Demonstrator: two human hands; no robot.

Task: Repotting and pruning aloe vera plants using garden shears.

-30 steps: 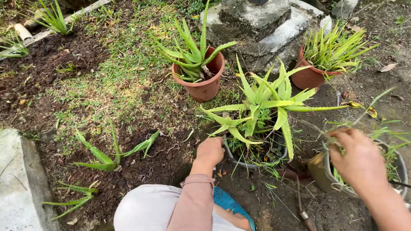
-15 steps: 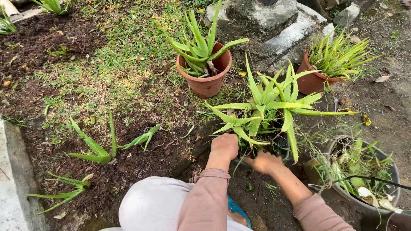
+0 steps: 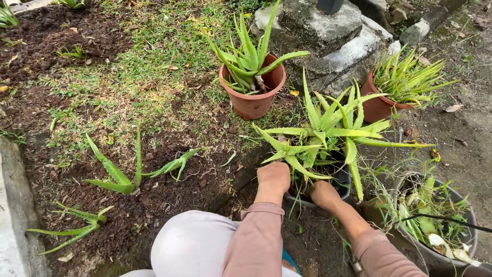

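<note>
Here we are gripping the dark pot (image 3: 342, 185) of aloe (image 3: 328, 128) with both hands, left hand (image 3: 274, 177) on its near-left rim, right hand (image 3: 324, 195) on its near edge. The plant is rising straight ahead of us, leaves fanning upward, both hands equally close.

A home garden: bare soil (image 3: 169, 190), patchy grass (image 3: 154, 56), aloe plants in terracotta pots (image 3: 253, 102), and weathered stone blocks (image 3: 328, 36).

A terracotta pot (image 3: 252, 97) with aloe stands on the grass (image 3: 154, 56) before a stone block (image 3: 328, 36). A second terracotta pot (image 3: 376, 105) sits right of it. Two small aloes (image 3: 123, 177) grow in dark soil (image 3: 169, 195), and a grey pot (image 3: 435, 256) holds weeds.
</note>
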